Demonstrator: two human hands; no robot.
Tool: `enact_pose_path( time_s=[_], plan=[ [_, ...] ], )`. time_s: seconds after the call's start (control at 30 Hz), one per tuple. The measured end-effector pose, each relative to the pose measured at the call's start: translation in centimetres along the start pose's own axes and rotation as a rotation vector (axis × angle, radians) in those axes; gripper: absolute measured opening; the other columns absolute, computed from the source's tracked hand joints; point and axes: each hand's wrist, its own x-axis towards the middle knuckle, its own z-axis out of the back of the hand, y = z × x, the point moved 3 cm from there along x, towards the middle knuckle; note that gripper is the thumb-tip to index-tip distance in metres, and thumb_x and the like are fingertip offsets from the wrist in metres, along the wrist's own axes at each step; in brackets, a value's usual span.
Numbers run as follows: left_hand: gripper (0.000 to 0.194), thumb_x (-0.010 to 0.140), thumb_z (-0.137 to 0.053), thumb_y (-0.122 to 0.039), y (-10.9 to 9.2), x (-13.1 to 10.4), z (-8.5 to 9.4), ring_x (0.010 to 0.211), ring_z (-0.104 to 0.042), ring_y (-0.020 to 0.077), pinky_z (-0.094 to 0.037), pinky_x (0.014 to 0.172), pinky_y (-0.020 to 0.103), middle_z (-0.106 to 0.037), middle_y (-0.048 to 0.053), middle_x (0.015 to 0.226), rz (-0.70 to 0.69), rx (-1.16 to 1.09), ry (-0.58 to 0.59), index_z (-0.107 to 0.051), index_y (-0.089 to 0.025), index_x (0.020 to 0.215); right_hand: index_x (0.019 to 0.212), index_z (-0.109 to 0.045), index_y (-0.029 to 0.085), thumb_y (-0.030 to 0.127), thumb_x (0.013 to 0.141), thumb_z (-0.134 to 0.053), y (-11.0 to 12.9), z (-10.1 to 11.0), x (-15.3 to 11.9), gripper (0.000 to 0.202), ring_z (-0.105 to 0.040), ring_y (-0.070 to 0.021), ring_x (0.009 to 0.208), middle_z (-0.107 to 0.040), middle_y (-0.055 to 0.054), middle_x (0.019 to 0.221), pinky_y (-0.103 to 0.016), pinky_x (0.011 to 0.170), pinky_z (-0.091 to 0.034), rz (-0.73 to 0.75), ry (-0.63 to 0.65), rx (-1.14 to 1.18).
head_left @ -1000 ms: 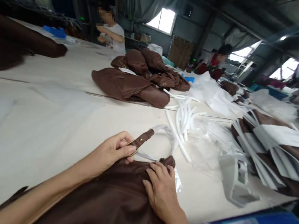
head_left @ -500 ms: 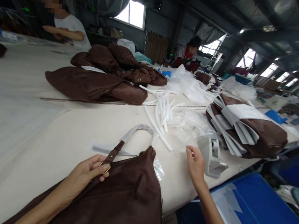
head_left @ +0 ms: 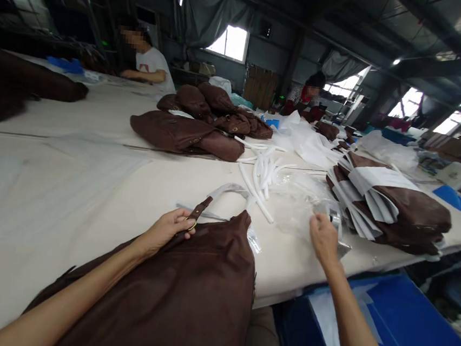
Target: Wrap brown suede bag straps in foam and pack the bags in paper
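A dark brown leather handbag (head_left: pixel 187 283) lies on the table in front of me. My left hand (head_left: pixel 174 226) is closed around its strap (head_left: pixel 200 208), by a gold-coloured buckle. Past that grip the strap's handle loop (head_left: pixel 229 189) is wrapped in thin whitish film. To the right, my right hand (head_left: pixel 324 237) is closed in a pinch at a grey tape dispenser (head_left: pixel 335 218) and partly covers it. Whatever its fingertips hold is too small to make out. Crumpled clear plastic (head_left: pixel 293 201) lies just left of that hand.
White foam tubes (head_left: pixel 265 171) lie mid-table. Brown bags (head_left: pixel 185 133) are piled behind, and more bags with white paper (head_left: pixel 394 202) stand right. A blue bin (head_left: pixel 414 332) is below the table edge. Two people (head_left: pixel 153 67) work farther back.
My right hand has moved rightward to the tape dispenser, its fingers now pinched there. The left hand still grips the strap. The whole view has shifted to the left.
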Motion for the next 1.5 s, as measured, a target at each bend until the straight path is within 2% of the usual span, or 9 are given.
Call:
enact_pose_path(
  time_s=[0.1,0.2,0.37,0.53,0.7,0.93,1.13,1.27,1.5],
  plan=[
    [0.039,0.066,-0.077,-0.045,0.3,-0.2,0.1,0.059,-0.058,0.0127,-0.045,0.062,0.025,-0.067,0.001,0.069,-0.004,-0.083,-0.006,-0.059,-0.016,0.085,0.078,-0.061,0.017,0.053,0.078,-0.065,0.9,1.6,-0.9,0.036,-0.059,-0.0187,0.064,-0.064,-0.003,0.068,-0.032,0.063,-0.049,-0.166,0.086,0.302],
    [0.038,0.066,-0.077,-0.044,0.6,-0.3,0.4,0.058,-0.057,0.0125,-0.045,0.061,0.025,-0.067,0.001,0.069,-0.011,-0.128,-0.029,-0.059,-0.016,0.086,0.069,-0.056,0.019,0.046,0.057,-0.080,3.6,0.4,-2.3,0.038,-0.053,-0.0139,0.052,-0.059,0.002,0.059,-0.026,0.051,-0.041,-0.373,0.305,0.726],
    [0.040,0.069,-0.077,-0.045,0.7,-0.8,0.8,0.058,-0.057,0.0113,-0.045,0.061,0.024,-0.067,0.002,0.070,-0.050,-0.204,-0.043,-0.059,-0.015,0.089,0.060,-0.052,0.019,0.035,0.053,-0.079,10.3,-7.3,-5.4,0.033,-0.047,-0.0107,0.046,-0.053,0.005,0.051,-0.022,0.046,-0.033,-0.473,0.660,0.880],
    [0.041,0.073,-0.076,-0.047,0.9,-1.2,1.0,0.061,-0.058,0.0115,-0.046,0.062,0.024,-0.066,0.002,0.071,-0.082,-0.264,-0.042,-0.062,-0.015,0.094,0.055,-0.053,0.018,0.020,0.052,-0.072,14.8,-15.6,-6.9,0.020,-0.039,-0.0077,0.048,-0.047,0.007,0.048,-0.020,0.046,-0.027,-0.482,0.801,0.985],
    [0.042,0.074,-0.077,-0.046,1.4,-1.1,0.8,0.064,-0.060,0.0130,-0.047,0.060,0.023,-0.064,0.002,0.069,-0.076,-0.332,-0.020,-0.064,-0.014,0.097,0.059,-0.052,0.019,0.027,0.054,-0.073,17.7,-19.6,-7.6,0.023,-0.046,-0.0121,0.052,-0.054,0.004,0.054,-0.025,0.051,-0.038,-0.510,0.970,1.151],
    [0.040,0.071,-0.079,-0.044,1.7,-0.8,0.3,0.060,-0.060,0.0115,-0.047,0.057,0.022,-0.060,-0.001,0.065,-0.042,-0.389,-0.005,-0.061,-0.015,0.090,0.092,-0.065,0.017,0.029,0.067,-0.074,18.8,-20.3,-9.2,0.029,-0.066,-0.0255,0.079,-0.070,-0.005,0.083,-0.036,0.069,-0.053,-0.531,1.244,1.377],
    [0.045,0.072,-0.078,-0.044,2.3,-0.7,0.1,0.054,-0.059,0.0120,-0.045,0.054,0.023,-0.063,-0.003,0.063,-0.046,-0.355,-0.073,-0.050,-0.019,0.097,0.097,-0.067,0.017,0.030,0.074,-0.079,18.9,-20.2,-9.8,0.029,-0.068,-0.0220,0.072,-0.072,-0.003,0.082,-0.035,0.070,-0.056,-0.542,1.275,1.420],
    [0.052,0.069,-0.080,-0.044,2.9,-0.5,0.5,0.051,-0.056,0.0110,-0.042,0.053,0.022,-0.059,-0.007,0.063,-0.072,-0.260,-0.191,-0.041,-0.022,0.097,0.087,-0.068,0.016,0.026,0.071,-0.082,18.4,-21.2,-10.2,0.024,-0.068,-0.0197,0.067,-0.072,-0.002,0.077,-0.034,0.071,-0.057,-0.632,1.221,1.373],
    [0.052,0.071,-0.078,-0.048,3.1,-0.6,2.2,0.077,-0.062,0.0146,-0.052,0.070,0.029,-0.057,-0.001,0.086,-0.035,-0.407,-0.531,-0.043,-0.022,0.099,0.096,-0.072,0.016,0.030,0.068,-0.084,18.3,-21.0,-10.3,0.034,-0.071,-0.0273,0.090,-0.076,-0.008,0.091,-0.040,0.083,-0.057,-0.620,1.142,1.380]
  ],
)
